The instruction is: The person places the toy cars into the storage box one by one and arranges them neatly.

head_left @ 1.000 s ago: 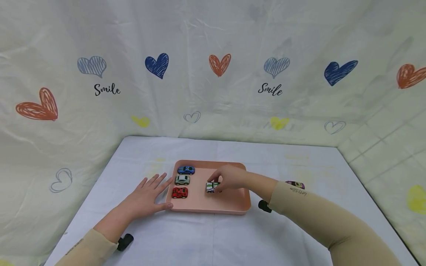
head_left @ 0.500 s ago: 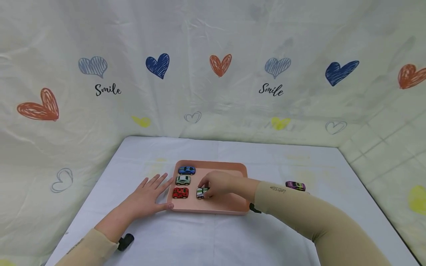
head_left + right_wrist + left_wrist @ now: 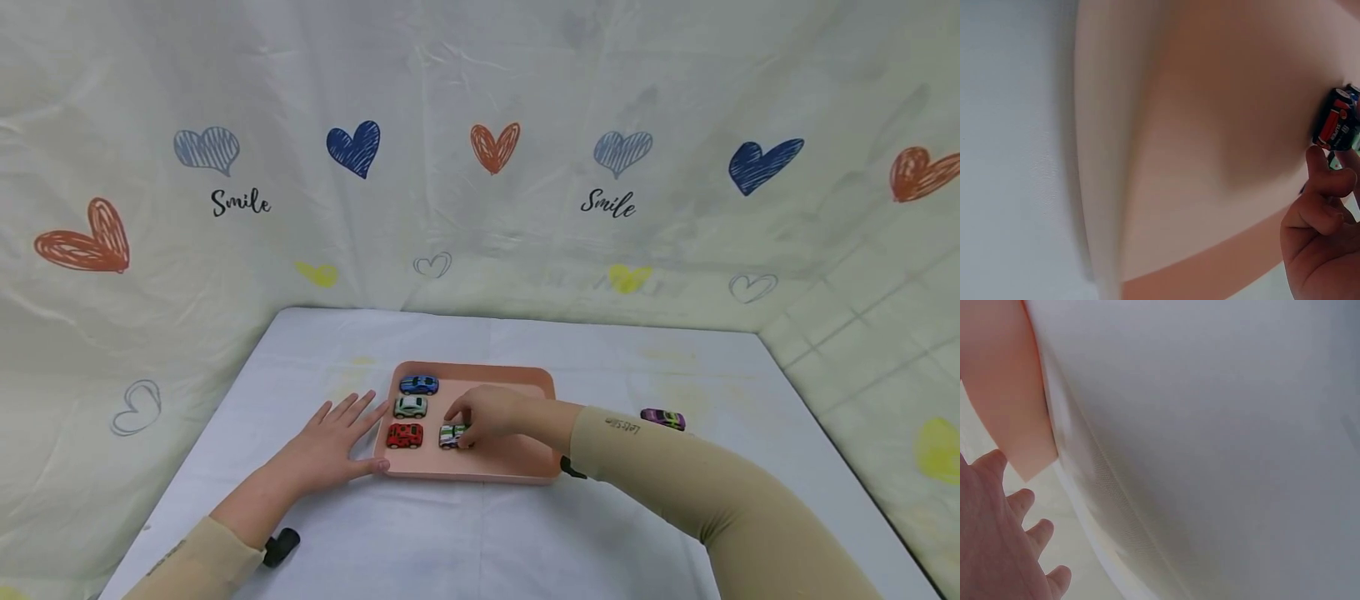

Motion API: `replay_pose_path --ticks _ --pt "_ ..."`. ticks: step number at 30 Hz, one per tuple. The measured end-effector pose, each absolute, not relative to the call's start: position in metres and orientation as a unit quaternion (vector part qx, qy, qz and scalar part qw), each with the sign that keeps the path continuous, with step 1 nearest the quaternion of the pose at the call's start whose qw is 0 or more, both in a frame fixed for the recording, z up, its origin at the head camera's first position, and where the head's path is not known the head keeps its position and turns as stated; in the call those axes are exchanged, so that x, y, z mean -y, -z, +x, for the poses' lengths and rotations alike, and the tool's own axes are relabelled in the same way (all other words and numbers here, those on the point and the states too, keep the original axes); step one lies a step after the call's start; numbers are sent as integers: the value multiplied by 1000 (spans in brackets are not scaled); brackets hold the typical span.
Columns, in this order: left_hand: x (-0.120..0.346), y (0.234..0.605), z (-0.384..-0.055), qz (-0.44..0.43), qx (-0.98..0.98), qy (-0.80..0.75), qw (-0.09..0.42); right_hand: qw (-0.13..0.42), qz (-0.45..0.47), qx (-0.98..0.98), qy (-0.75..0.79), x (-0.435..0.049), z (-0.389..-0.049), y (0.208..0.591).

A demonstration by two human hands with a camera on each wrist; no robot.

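Note:
In the head view a white toy car with green stripes (image 3: 451,437) stands in the pink tray (image 3: 517,460). My right hand (image 3: 491,414) reaches over it from the right, thumb and fingers pinching it and hiding its rear part. Left of it, a red toy car (image 3: 405,436), a pale green one (image 3: 410,407) and a blue one (image 3: 418,384) form a column. My left hand (image 3: 322,450) lies with fingers spread at the tray's left side, fingertips and thumb at the rim. The right wrist view shows a dark car end with red patches (image 3: 1337,119) close to the curled fingers.
A purple toy car (image 3: 663,418) stands on the white-covered table (image 3: 480,542), right of the tray and just beyond the right sleeve. Behind the table hangs a pale cloth (image 3: 525,233) printed with hearts.
My right hand has moved left and toward the near edge with the striped car, bringing it beside the red one. Over the last half second it hardly moves. My left hand stays put.

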State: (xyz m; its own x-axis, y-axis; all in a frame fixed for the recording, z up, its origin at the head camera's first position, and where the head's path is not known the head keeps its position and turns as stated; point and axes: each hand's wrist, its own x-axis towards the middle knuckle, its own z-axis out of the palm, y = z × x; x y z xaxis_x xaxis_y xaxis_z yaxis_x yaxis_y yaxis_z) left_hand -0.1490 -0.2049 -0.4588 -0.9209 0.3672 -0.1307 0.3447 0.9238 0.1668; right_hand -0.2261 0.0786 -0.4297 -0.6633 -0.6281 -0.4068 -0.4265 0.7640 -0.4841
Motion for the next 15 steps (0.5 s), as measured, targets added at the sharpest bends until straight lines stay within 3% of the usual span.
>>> replay_pose_path --ticks 15 --pt "204 457 -148 180 -979 -63 79 278 -290 -901 164 -82 -225 428"
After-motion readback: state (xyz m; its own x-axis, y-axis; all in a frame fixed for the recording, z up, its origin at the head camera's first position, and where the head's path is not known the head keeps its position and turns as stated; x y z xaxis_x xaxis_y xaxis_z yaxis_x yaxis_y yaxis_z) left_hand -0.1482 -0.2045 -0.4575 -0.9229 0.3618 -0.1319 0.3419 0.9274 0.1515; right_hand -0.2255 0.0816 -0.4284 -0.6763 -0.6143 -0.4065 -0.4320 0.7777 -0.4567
